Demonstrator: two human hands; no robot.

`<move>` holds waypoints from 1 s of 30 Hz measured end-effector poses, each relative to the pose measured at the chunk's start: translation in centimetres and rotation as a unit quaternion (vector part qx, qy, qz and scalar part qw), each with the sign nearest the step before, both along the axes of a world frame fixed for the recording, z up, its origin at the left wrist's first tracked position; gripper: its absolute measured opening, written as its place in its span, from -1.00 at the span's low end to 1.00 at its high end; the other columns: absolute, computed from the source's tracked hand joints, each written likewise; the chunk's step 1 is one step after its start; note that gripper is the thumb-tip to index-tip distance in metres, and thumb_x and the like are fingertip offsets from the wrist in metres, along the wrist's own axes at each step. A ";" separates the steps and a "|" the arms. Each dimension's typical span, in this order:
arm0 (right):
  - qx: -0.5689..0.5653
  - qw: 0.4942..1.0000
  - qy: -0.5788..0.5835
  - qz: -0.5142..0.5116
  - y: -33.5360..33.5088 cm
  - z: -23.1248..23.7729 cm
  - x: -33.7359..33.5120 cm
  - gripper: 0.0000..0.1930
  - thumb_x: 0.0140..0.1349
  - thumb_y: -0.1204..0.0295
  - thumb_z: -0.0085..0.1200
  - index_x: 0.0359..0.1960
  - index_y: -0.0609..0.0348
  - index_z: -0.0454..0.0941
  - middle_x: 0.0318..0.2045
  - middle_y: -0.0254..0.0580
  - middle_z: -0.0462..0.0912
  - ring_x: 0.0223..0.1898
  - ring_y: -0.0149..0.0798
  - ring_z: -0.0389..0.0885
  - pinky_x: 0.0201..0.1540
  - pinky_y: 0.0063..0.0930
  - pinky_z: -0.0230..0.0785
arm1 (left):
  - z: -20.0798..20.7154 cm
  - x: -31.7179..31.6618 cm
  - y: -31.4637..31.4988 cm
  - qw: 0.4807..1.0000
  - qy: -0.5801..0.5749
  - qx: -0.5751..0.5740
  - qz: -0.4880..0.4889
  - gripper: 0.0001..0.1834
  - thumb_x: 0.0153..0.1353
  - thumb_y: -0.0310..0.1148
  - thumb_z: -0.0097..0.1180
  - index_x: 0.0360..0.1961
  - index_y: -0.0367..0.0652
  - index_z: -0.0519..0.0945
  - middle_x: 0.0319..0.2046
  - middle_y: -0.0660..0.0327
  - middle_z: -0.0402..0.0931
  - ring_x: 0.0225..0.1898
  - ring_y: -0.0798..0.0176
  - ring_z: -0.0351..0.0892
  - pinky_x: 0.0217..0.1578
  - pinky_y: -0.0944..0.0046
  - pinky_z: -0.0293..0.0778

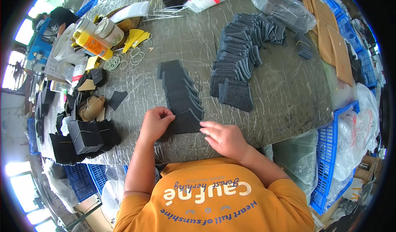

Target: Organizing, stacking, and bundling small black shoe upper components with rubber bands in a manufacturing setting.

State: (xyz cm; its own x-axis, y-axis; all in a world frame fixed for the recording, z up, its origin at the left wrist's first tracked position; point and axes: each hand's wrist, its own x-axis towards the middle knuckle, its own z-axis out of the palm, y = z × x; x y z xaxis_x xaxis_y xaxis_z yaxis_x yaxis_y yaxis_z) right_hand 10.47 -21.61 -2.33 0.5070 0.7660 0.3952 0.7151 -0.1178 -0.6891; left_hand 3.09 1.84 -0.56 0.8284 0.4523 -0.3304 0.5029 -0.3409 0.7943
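Note:
In front of me a row of dark grey fabric pieces (178,80) lies overlapped like shingles on the table, each with a curved right edge. My left hand (156,124) is closed, with thumb and fingertips pinching the upper left corner of the nearest dark fabric piece (185,122). At that piece's right edge, my right hand (225,140) has its fingers stretched out and slightly apart, the fingertips at or just beside the edge. A longer curving row of similar grey pieces (237,54) is fanned out to the right, its nearest ones lying flat.
Tied stacks of black pieces (84,137) stand at the left. Beyond them are a yellow bottle (93,45), a white jar (109,30) and rubber bands (115,62). A small tied bundle (304,46) and brown cardboard (340,54) lie at the right, above a blue crate (326,162).

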 end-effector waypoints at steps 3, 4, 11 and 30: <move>-0.120 0.989 -0.079 0.025 -0.1 0.2 -0.9 -0.71 -0.01 0.42 0.14 -0.19 0.11 0.55 -0.16 -0.33 0.55 -0.55 -0.25 0.57 -0.50 -0.39 0.44 | -0.4 0.0 -0.3 0.998 -0.003 0.066 -0.003 -0.87 -0.02 -0.43 0.22 -0.51 -0.29 0.59 -0.62 0.23 0.52 -0.60 0.42 0.38 -0.53 0.35 0.33; -0.178 0.978 -0.107 0.031 -0.1 0.3 -1.0 -0.69 0.00 0.41 0.13 -0.16 0.12 0.54 -0.13 -0.33 0.54 -0.53 -0.26 0.58 -0.49 -0.39 0.44 | -0.4 0.0 -0.5 0.998 -0.003 0.066 -0.002 -0.87 -0.02 -0.43 0.22 -0.51 -0.29 0.59 -0.62 0.23 0.52 -0.60 0.42 0.38 -0.53 0.35 0.33; -0.096 0.994 0.042 -0.007 0.9 -0.3 -0.1 -0.67 0.04 0.40 0.16 -0.11 0.13 0.51 -0.10 -0.27 0.52 -0.52 -0.16 0.57 -0.45 -0.33 0.45 | 0.6 0.0 -1.1 0.985 -0.065 0.150 -0.051 -0.90 -0.06 -0.46 0.24 -0.55 -0.26 0.59 -0.58 0.27 0.51 -0.56 0.44 0.41 -0.49 0.39 0.35; -0.044 0.964 0.257 0.049 3.5 4.5 0.2 -0.87 0.07 0.45 0.13 -0.35 0.21 0.57 -0.48 0.04 0.56 -0.47 -0.02 0.55 -0.41 -0.30 0.37 | 2.3 -0.1 -5.9 0.965 -0.247 -0.084 -0.023 -0.69 0.05 -0.49 0.22 -0.18 -0.27 0.43 -0.46 0.37 0.37 -0.41 0.48 0.31 -0.35 0.47 0.34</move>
State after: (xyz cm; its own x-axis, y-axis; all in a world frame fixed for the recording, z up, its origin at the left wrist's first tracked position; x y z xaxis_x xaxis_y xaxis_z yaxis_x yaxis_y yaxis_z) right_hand 10.71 -18.11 2.17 0.5417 0.8395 0.0424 0.2917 -0.1405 -0.9461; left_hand 2.95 -4.03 1.73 0.9215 0.3858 0.0443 0.0367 -0.2002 0.9791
